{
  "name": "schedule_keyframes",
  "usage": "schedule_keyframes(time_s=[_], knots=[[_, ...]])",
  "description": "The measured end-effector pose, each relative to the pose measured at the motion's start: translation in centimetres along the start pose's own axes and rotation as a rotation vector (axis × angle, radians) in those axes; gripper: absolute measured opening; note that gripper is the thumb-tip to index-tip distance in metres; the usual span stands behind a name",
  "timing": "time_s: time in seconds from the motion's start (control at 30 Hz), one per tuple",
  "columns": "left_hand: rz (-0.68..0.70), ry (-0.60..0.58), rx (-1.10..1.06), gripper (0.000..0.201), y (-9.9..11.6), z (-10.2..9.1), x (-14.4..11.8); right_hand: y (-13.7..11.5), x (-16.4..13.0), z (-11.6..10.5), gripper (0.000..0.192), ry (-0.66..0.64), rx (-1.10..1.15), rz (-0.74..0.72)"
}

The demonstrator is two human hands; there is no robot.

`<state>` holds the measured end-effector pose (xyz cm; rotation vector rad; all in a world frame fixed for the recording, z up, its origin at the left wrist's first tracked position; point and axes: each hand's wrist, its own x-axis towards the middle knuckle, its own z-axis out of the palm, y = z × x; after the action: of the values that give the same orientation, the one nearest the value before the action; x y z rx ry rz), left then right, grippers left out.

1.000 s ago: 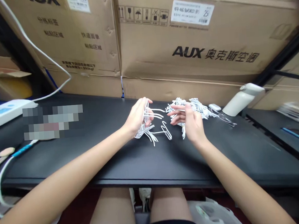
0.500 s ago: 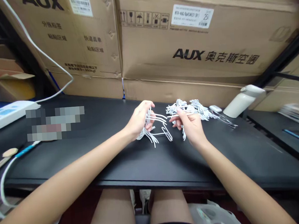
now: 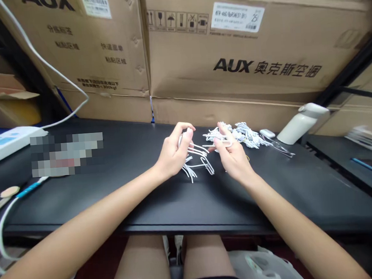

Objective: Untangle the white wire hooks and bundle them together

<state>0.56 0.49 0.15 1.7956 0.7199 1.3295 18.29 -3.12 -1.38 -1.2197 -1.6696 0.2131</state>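
My left hand (image 3: 173, 153) is closed around several thin white cords (image 3: 200, 148), whose loose ends stick out to the right. Between the thumb and fingers of my right hand (image 3: 234, 156) is a white cord (image 3: 227, 144) bent into a loop, one end pointing left at the other cords. Below my left hand, more white cords (image 3: 190, 172) show, partly hidden by it, and a folded one (image 3: 209, 165) lies beside them. A heap of white cords (image 3: 249, 136) sits behind my right hand, which covers part of it.
Cardboard boxes (image 3: 188, 82) line the back of the black table (image 3: 139, 194). At right stand a white bottle (image 3: 302, 125), a small white case (image 3: 267, 133) and tweezers-like metal tools (image 3: 282, 149). A power strip (image 3: 12, 143) and white cable (image 3: 2, 224) are at left.
My left thumb has come up over the cords and that hand has turned. My right hand has shifted slightly left and turned, its fingers extending upward, with the bent cord still in it.
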Motion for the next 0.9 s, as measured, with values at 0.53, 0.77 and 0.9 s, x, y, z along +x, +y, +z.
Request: schedule_keyframes(time_s=[0.53,0.77,0.9], knots=[[0.309,0.094,0.248,0.027,-0.5,-0.2,-0.3,-0.6,-0.1,-1.2,0.058,-0.126,0.271,-0.006],[0.599,-0.027,0.547,0.026,-0.6,-0.3,-0.9,-1.6,-0.9,-0.4,0.056,-0.367,0.19,-0.083],[0.659,-0.082,0.615,0.026,-0.6,-0.1,-0.9,-1.7,-1.0,-0.3,0.051,-0.408,0.109,-0.152]])
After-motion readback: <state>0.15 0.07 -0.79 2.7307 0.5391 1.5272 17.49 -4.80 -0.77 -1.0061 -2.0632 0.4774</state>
